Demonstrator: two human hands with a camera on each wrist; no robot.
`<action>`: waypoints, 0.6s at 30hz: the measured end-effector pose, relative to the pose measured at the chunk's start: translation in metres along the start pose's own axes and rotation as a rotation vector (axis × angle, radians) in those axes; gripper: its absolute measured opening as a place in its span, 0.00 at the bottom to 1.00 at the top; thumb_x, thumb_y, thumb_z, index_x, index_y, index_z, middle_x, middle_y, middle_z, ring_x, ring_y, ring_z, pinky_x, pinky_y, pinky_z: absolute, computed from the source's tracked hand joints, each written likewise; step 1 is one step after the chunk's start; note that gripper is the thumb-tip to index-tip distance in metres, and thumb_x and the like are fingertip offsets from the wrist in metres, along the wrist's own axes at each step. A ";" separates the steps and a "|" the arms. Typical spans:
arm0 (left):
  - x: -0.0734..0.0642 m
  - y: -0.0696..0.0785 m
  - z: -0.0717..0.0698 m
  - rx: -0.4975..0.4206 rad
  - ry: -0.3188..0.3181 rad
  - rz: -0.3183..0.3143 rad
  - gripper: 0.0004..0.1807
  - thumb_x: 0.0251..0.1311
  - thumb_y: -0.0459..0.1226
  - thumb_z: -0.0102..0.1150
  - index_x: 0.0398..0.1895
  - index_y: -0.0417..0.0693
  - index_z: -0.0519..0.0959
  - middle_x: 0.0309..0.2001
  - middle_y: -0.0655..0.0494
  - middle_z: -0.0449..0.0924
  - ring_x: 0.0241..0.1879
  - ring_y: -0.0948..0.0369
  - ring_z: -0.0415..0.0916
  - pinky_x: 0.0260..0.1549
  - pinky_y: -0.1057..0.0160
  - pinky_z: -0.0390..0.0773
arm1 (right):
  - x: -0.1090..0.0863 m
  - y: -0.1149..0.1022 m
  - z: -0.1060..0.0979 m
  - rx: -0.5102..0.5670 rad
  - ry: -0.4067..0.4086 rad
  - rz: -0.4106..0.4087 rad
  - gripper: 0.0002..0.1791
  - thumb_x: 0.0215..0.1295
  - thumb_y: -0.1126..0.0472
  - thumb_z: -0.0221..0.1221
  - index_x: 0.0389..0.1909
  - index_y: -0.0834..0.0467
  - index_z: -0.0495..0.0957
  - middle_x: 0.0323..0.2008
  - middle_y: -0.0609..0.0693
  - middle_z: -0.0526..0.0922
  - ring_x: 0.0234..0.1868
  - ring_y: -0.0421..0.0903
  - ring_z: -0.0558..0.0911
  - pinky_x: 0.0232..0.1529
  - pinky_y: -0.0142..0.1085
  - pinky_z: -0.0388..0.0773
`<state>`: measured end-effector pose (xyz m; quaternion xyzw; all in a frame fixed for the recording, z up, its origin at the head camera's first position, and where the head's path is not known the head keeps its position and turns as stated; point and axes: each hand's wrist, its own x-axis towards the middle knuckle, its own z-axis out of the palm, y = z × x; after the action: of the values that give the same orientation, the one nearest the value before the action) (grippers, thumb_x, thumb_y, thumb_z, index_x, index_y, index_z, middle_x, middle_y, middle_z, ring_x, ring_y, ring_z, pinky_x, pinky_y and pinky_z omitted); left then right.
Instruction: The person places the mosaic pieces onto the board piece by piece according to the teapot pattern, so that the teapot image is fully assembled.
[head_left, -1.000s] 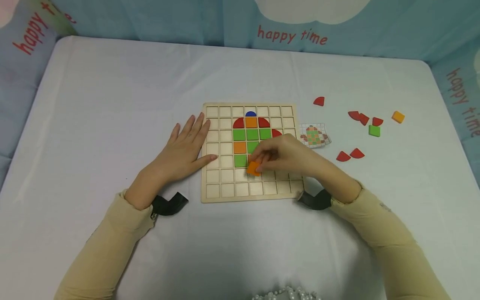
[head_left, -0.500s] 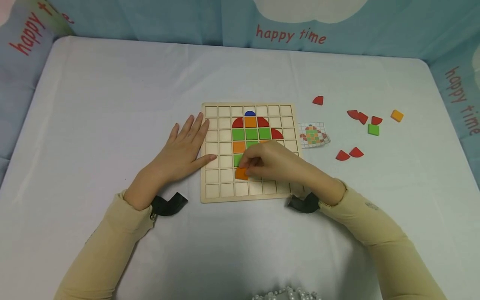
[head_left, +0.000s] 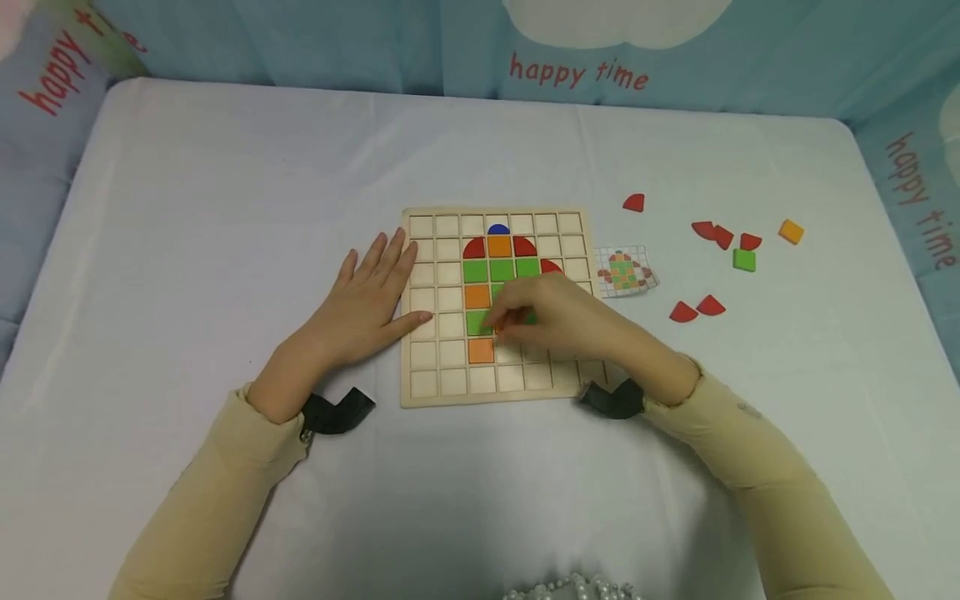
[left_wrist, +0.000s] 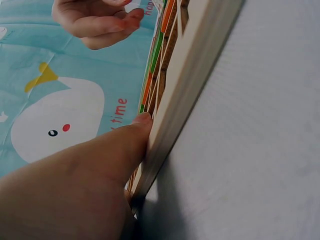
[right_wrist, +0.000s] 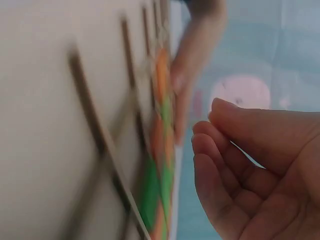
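Orange square tile (head_left: 481,351) now seated in grid board (head_left: 406,367), your right hand (head_left: 551,312) off it, fingertips together, empty; left hand (head_left: 352,321) spread over edge. Placing looks done; next calls for fetching, perhaps green square tile (head_left: 744,260).

Board (head_left: 423,354) partly behind right hand (head_left: 553,312)

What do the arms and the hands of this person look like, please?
Long beige sleeves, the right one with a faint greyish patch. The left hand and right hand are bare, without gloves. Black, bent pieces show beside both cuffs.
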<state>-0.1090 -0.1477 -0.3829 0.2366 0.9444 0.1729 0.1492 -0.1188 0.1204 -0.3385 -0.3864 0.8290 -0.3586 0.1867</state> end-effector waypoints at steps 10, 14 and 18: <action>-0.001 0.000 0.001 0.000 0.011 -0.001 0.47 0.67 0.56 0.44 0.74 0.41 0.35 0.74 0.47 0.25 0.72 0.51 0.21 0.65 0.44 0.27 | -0.054 0.042 -0.069 -0.050 0.296 0.307 0.08 0.56 0.68 0.66 0.37 0.63 0.84 0.34 0.51 0.84 0.33 0.40 0.80 0.36 0.25 0.75; -0.001 0.000 0.001 -0.005 0.007 -0.001 0.47 0.67 0.56 0.44 0.74 0.41 0.35 0.74 0.47 0.25 0.72 0.52 0.21 0.66 0.44 0.27 | -0.091 0.068 -0.096 -0.051 0.380 0.536 0.12 0.58 0.63 0.65 0.42 0.63 0.82 0.34 0.45 0.83 0.34 0.35 0.79 0.36 0.21 0.73; -0.003 0.000 0.001 -0.006 0.008 -0.001 0.47 0.67 0.56 0.44 0.74 0.41 0.34 0.74 0.47 0.25 0.72 0.51 0.21 0.65 0.44 0.27 | -0.125 0.093 -0.120 -0.088 0.346 0.713 0.20 0.59 0.54 0.65 0.48 0.62 0.80 0.32 0.36 0.81 0.35 0.32 0.77 0.36 0.20 0.69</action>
<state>-0.1063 -0.1490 -0.3829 0.2351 0.9445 0.1767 0.1462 -0.1574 0.3127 -0.3223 -0.0161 0.9449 -0.2952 0.1403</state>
